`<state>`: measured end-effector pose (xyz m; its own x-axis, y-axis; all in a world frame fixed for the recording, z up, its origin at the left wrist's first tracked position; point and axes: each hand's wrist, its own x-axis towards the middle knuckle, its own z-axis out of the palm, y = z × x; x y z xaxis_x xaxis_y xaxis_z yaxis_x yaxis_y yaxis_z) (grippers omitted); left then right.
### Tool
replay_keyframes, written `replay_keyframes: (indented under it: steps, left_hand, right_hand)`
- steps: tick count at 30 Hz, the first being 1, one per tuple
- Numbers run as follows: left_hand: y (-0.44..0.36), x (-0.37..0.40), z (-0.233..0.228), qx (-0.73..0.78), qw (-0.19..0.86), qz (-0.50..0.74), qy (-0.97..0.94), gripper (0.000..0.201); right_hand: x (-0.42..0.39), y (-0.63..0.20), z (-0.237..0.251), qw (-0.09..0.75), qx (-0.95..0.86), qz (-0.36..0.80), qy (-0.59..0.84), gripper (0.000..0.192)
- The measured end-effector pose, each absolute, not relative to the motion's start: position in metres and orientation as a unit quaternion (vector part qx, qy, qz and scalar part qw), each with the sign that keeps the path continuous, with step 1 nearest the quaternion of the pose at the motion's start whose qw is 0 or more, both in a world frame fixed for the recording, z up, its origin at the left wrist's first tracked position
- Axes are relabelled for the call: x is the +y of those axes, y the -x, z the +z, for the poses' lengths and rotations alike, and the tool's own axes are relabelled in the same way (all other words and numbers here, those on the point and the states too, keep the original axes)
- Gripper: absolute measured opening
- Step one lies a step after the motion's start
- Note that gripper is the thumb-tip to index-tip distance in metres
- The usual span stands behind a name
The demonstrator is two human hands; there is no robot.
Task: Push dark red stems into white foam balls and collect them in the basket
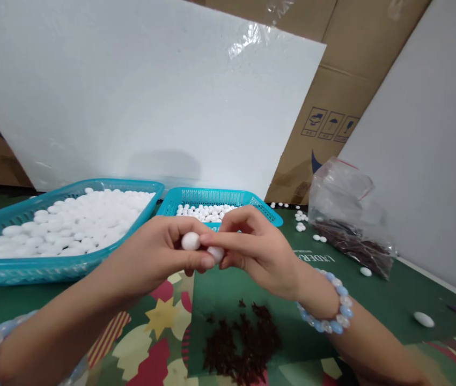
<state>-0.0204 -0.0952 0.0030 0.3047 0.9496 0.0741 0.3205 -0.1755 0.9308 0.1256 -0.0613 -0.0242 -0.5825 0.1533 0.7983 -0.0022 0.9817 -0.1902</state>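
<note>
In the middle of the head view my left hand (pixel 159 249) is closed around a smooth white egg-shaped piece (pixel 190 241), pinched between thumb and fingers. My right hand (pixel 266 252) meets it from the other side, its fingers closed on a second white egg-shaped piece (pixel 215 253). The fingertips of both hands touch, so where one grip ends and the other begins is partly hidden. Below them on the green printed surface lies a loose pile of small dark brown pieces (pixel 258 340).
On the left stands a large turquoise basket (pixel 71 272) full of white egg-shaped pieces. A smaller turquoise basket (pixel 204 194) of smaller white pieces sits behind my hands. At right is a clear bag (pixel 346 214) of dark brown pieces, with loose white ones (pixel 424 319) around. White board (pixel 151 91) behind.
</note>
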Motion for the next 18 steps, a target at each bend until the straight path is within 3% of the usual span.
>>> replay_keyframes:
  steps: [6, 9, 14, 16, 18]
  left_hand:
    - [0.021, -0.094, 0.002, 0.442, 0.461, 0.368, -0.676, 0.007]
    - [0.027, -0.094, 0.010, 0.469, 0.407, 0.354, -0.699, 0.013]
    - [0.088, -0.064, 0.024, 0.654, 0.075, 0.389, -0.644, 0.029]
    - [0.130, -0.037, 0.019, 0.710, -0.084, 0.365, -0.596, 0.033]
    - [0.170, -0.009, 0.005, 0.743, -0.140, 0.292, -0.586, 0.033]
  right_hand:
    - [-0.058, -0.125, -0.025, 0.473, -0.879, 0.062, 0.028, 0.013]
    - [-0.056, -0.129, -0.021, 0.481, -0.873, 0.051, 0.070, 0.006]
    - [-0.049, -0.141, -0.017, 0.354, -0.892, 0.178, 0.216, 0.020]
    - [-0.048, -0.144, -0.021, 0.273, -0.921, 0.173, 0.220, 0.024]
    - [-0.050, -0.144, -0.028, 0.192, -0.956, 0.135, 0.176, 0.024]
